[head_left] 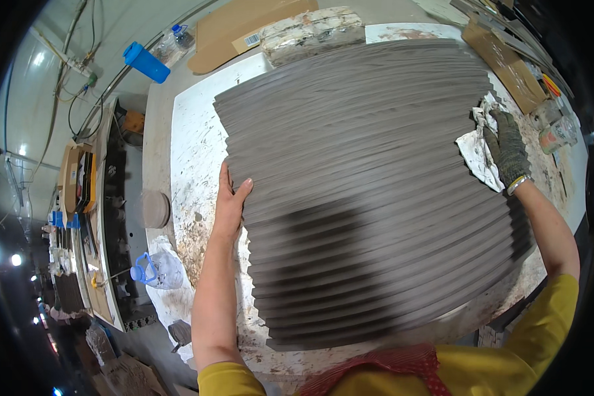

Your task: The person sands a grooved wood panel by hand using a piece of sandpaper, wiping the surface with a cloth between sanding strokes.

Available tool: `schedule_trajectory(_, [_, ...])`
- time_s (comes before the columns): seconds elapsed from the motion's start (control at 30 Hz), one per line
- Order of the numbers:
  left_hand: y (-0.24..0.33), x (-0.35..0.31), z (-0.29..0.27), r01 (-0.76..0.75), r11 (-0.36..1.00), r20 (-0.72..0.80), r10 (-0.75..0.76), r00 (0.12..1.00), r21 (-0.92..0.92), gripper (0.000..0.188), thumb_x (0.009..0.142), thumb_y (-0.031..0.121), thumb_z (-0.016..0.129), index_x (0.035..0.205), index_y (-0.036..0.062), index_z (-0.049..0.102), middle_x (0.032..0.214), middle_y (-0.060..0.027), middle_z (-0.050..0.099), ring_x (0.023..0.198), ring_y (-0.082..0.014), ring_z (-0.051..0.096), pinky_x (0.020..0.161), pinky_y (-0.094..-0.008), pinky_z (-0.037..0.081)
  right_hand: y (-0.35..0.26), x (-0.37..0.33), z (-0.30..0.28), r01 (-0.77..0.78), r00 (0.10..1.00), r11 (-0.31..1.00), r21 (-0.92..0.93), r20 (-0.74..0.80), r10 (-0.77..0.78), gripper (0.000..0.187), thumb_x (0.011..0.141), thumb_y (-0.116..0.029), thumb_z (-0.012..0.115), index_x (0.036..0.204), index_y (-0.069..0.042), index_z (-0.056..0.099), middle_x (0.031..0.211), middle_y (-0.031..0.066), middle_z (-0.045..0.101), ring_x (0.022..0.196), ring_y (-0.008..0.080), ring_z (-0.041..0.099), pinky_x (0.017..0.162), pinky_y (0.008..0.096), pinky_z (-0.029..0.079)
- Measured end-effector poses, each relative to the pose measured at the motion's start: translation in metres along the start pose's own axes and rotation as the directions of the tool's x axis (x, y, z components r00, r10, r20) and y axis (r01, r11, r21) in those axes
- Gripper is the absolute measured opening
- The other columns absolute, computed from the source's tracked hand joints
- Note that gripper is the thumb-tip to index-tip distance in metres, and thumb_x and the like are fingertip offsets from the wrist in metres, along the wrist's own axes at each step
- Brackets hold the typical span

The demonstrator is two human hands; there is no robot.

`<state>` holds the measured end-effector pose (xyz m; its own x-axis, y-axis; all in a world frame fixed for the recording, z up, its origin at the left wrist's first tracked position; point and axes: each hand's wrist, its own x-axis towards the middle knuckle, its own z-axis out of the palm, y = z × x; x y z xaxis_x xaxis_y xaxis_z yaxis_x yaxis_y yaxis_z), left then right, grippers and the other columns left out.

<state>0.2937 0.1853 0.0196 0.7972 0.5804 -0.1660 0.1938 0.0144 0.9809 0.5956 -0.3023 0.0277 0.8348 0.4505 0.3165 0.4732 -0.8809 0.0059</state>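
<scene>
A broad array of grey-brown wood-grain strips (pixel 376 152), lying side by side in ridged rows, covers most of the table. My bare left hand (pixel 230 204) rests against its jagged left edge, thumb apart from the fingers and touching the border. At the right edge, my right hand (pixel 508 146) wears a dark knit glove and presses a crumpled white rag (pixel 476 155) with dark smudges onto the strip ends. Its fingers are closed over the cloth. A dark shadow falls across the strips' lower middle.
Beneath lies a stained white board (pixel 195 145). A clear jug (pixel 165 272) and a round block (pixel 156 210) stand left. Behind are a blue bottle (pixel 146 63), flat cardboard (pixel 244 30) and a wrapped bundle (pixel 313 36). Far right hold a long carton (pixel 505 69) and a glass jar (pixel 556 135).
</scene>
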Motion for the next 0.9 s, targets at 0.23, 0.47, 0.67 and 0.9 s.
schedule_trajectory(0.23, [-0.006, 0.001, -0.004, 0.014, 1.0, 0.01, -0.014, 1.0, -0.006, 0.081, 0.089, 0.009, 0.06, 0.151, 0.0002, 0.009, 0.156, -0.0222, 0.013, 0.142, -0.0288, 0.022, 0.114, -0.0348, 0.022, -0.002, -0.003, 0.008, -0.014, 1.0, 0.999, -0.045, -0.011, 0.013, 0.052, 0.093, -0.036, 0.052, 0.138, -0.011, 0.044, 0.136, 0.0238, 0.046, 0.124, 0.0408, 0.045, 0.103, 0.0491, 0.036])
schedule_trajectory(0.47, [-0.01, 0.003, -0.004, 0.002, 1.0, 0.015, -0.002, 1.0, 0.004, 0.077, 0.091, 0.008, 0.057, 0.151, 0.0022, 0.01, 0.156, -0.0197, 0.015, 0.141, -0.0275, 0.023, 0.114, -0.0344, 0.022, -0.022, -0.003, -0.015, -0.053, 0.998, 0.999, 0.001, -0.019, 0.053, 0.054, 0.09, -0.033, 0.055, 0.137, -0.008, 0.045, 0.131, 0.0275, 0.047, 0.119, 0.0442, 0.046, 0.099, 0.0505, 0.037])
schedule_trajectory(0.67, [-0.003, 0.0, -0.007, 0.001, 0.997, 0.011, -0.002, 1.0, 0.074, 0.077, 0.091, 0.01, 0.057, 0.152, 0.0028, 0.01, 0.157, -0.0189, 0.012, 0.143, -0.0266, 0.018, 0.116, -0.0347, 0.018, -0.022, -0.001, -0.012, -0.051, 0.998, 0.997, 0.054, -0.019, 0.052, 0.055, 0.09, -0.037, 0.055, 0.134, -0.005, 0.047, 0.133, 0.0242, 0.049, 0.128, 0.0424, 0.04, 0.109, 0.0515, 0.027])
schedule_trajectory(0.9, [-0.005, 0.004, -0.014, 0.063, 0.982, 0.012, -0.066, 0.998, 0.178, 0.079, 0.092, 0.013, 0.058, 0.152, 0.0048, 0.008, 0.159, -0.0179, 0.004, 0.146, -0.0262, 0.009, 0.117, -0.0367, 0.012, -0.017, -0.004, -0.007, -0.013, 0.997, 0.997, 0.077, -0.08, 0.02, 0.054, 0.089, -0.036, 0.055, 0.13, -0.001, 0.05, 0.126, 0.0243, 0.051, 0.119, 0.0405, 0.047, 0.102, 0.0478, 0.037])
